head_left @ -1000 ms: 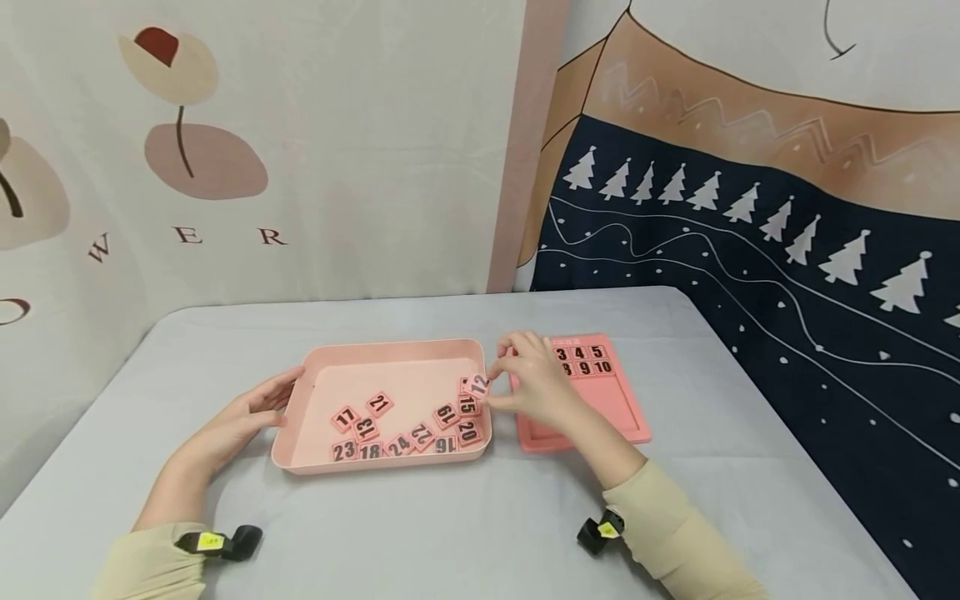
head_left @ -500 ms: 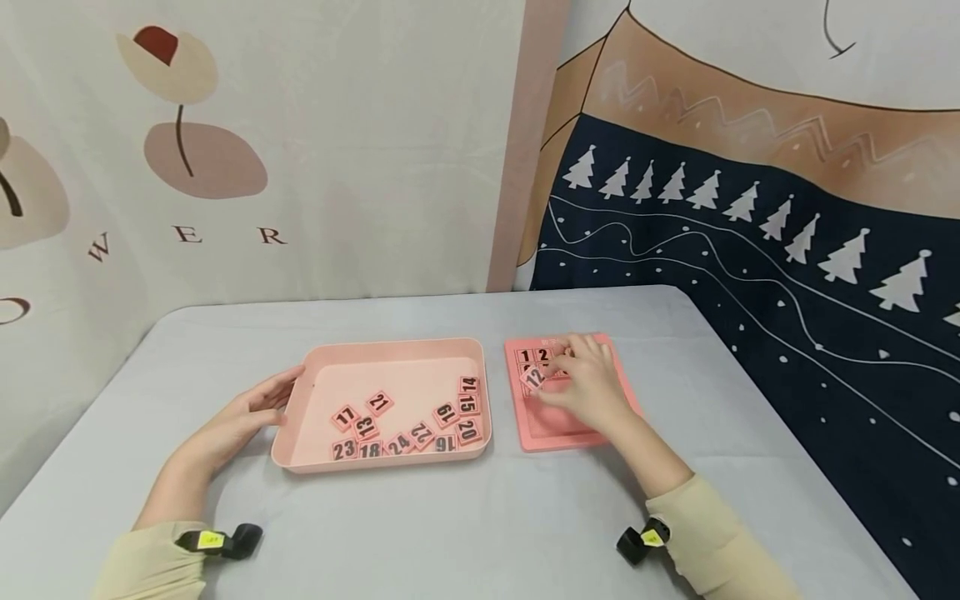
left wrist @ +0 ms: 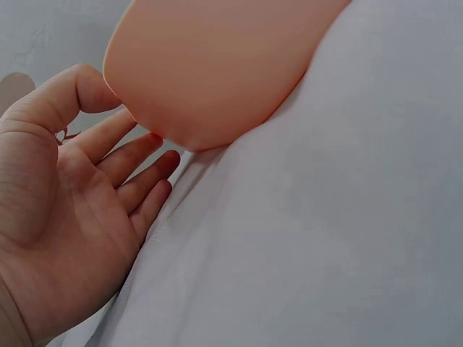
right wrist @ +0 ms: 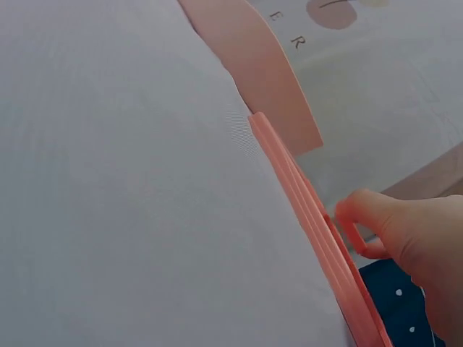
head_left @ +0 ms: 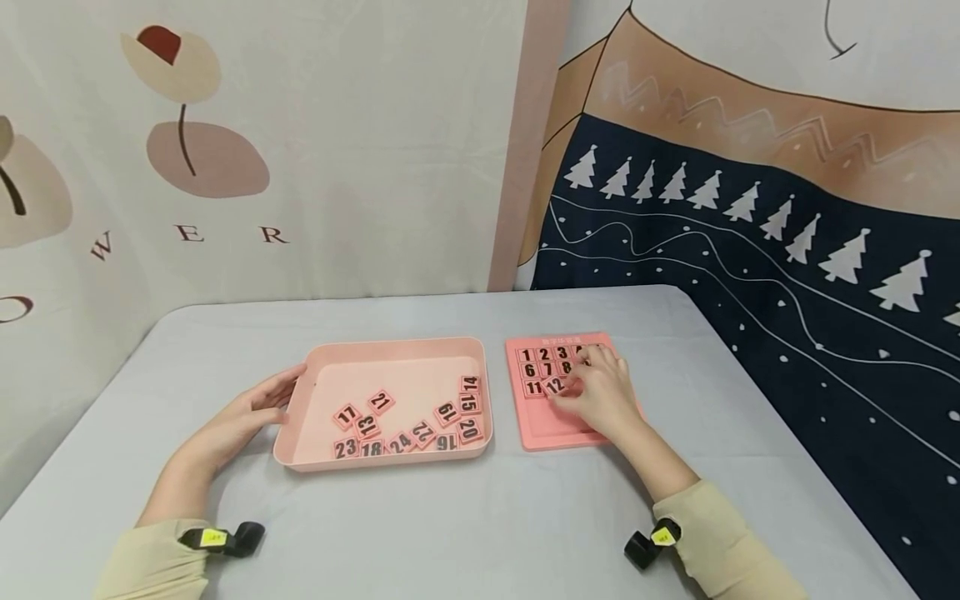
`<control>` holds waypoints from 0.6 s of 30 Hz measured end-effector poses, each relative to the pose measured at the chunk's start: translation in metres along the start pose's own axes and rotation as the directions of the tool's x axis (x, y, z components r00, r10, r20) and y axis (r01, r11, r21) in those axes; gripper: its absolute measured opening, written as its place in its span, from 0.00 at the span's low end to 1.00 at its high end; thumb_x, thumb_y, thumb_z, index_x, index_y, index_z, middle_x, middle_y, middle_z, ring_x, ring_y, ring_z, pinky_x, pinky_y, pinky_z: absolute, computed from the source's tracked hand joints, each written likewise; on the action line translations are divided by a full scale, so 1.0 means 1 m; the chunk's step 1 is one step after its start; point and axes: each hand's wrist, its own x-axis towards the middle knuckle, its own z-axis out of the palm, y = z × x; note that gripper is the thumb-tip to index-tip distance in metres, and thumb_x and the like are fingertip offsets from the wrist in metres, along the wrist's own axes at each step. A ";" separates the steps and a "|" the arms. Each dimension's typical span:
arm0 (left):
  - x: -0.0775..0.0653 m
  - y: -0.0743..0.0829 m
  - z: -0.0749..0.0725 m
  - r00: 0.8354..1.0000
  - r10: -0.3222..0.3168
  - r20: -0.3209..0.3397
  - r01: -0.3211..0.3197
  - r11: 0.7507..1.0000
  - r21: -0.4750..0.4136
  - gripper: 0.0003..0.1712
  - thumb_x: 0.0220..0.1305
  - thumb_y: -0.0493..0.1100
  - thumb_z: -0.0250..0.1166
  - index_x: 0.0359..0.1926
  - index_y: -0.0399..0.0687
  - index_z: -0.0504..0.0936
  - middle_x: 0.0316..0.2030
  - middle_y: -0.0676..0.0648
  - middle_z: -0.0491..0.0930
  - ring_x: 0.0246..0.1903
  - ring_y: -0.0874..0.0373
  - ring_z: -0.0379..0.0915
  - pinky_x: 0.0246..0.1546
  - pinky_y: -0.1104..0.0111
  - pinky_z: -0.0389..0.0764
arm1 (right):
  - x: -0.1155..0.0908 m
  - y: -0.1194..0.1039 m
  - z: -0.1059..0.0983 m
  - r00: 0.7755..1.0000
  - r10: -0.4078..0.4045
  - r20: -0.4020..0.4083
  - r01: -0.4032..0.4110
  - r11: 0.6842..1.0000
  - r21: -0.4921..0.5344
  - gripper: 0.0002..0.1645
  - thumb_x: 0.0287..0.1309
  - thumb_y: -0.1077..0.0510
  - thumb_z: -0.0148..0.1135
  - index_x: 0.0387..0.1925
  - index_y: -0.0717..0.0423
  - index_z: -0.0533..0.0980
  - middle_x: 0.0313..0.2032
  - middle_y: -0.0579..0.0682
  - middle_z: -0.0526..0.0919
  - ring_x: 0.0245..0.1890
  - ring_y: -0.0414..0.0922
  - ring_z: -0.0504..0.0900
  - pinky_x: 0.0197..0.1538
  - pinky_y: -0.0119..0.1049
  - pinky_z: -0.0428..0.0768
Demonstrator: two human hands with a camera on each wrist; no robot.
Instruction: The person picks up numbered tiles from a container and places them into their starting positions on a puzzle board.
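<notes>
Though well apart, left hand wide at the tray, right hand narrow around tile 12.

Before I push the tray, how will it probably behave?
The tray looks thin-walled, so probably light and fairly stiff. Its low, wide shape should slide rather than tip; the loose tiles inside would likely shift.

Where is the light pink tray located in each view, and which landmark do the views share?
Head: tray, left of centre, in the lower half.
Left wrist: tray at top centre, only its outside showing.
Right wrist: tray at upper centre, beyond the board.
Shared landmark: the pale tablecloth.
</notes>
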 end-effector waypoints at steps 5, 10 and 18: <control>0.001 -0.001 -0.001 1.000 -0.003 0.002 0.003 1.000 -0.003 0.40 0.62 0.27 0.55 0.73 0.35 0.50 0.72 0.32 0.44 0.59 0.76 0.57 0.54 0.82 0.62 | -0.001 0.002 0.003 1.000 0.032 -0.001 -0.032 0.999 -0.008 0.16 0.35 0.45 0.77 0.18 0.48 0.78 0.41 0.50 0.73 0.45 0.51 0.66 0.43 0.45 0.62; 0.000 -0.003 -0.002 1.000 0.015 0.006 -0.015 1.000 0.000 0.40 0.62 0.27 0.54 0.73 0.35 0.50 0.72 0.36 0.48 0.60 0.76 0.57 0.54 0.82 0.62 | -0.001 0.001 0.007 0.997 0.076 0.008 -0.076 0.997 -0.024 0.17 0.35 0.44 0.77 0.16 0.47 0.77 0.40 0.51 0.73 0.43 0.51 0.66 0.42 0.44 0.61; 0.000 -0.005 -0.003 1.000 0.014 0.006 -0.014 1.000 0.008 0.39 0.62 0.28 0.54 0.73 0.34 0.50 0.72 0.42 0.51 0.60 0.75 0.57 0.55 0.82 0.62 | -0.002 -0.002 0.011 0.991 0.130 0.023 -0.130 0.991 -0.014 0.21 0.36 0.42 0.78 0.16 0.50 0.77 0.38 0.52 0.72 0.40 0.51 0.66 0.42 0.44 0.62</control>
